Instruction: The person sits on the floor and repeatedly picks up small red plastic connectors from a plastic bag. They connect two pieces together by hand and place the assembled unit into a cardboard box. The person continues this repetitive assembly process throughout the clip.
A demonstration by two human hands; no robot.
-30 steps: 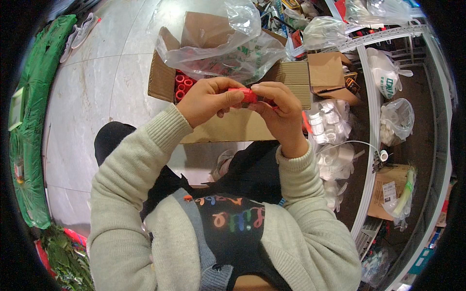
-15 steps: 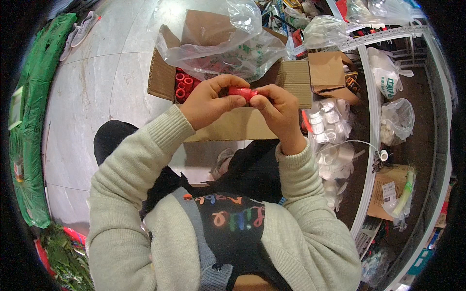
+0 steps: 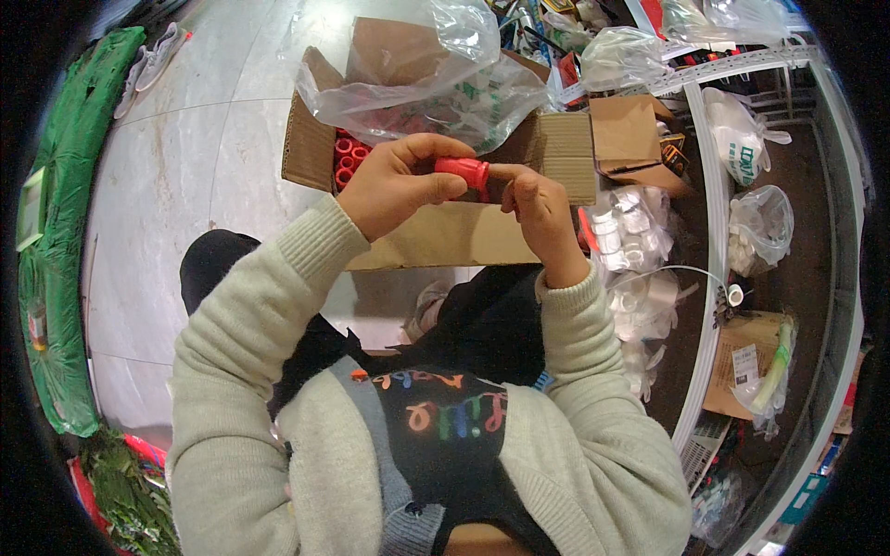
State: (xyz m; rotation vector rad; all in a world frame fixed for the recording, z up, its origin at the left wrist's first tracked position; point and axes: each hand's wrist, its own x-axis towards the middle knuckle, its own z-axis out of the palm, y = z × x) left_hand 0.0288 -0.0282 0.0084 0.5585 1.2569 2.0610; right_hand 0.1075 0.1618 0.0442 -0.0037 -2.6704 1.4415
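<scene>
Both hands, left hand (image 3: pixel 394 190) and right hand (image 3: pixel 538 218), pinch a red plastic fitting (image 3: pixel 464 171) above an open cardboard box (image 3: pixel 445 236)

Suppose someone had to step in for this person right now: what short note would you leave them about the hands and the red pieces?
Left hand: pinches the red plastic fitting at its left end.
Right hand: fingertips on the fitting's right end, so both hands hold it above the box.
Cardboard box: open on the floor in front, more red fittings standing in its left corner, a clear plastic bag draped over the top.
Done: one fitting is out of the box and in hand.
Left: the fittings in the box are untouched.
</scene>
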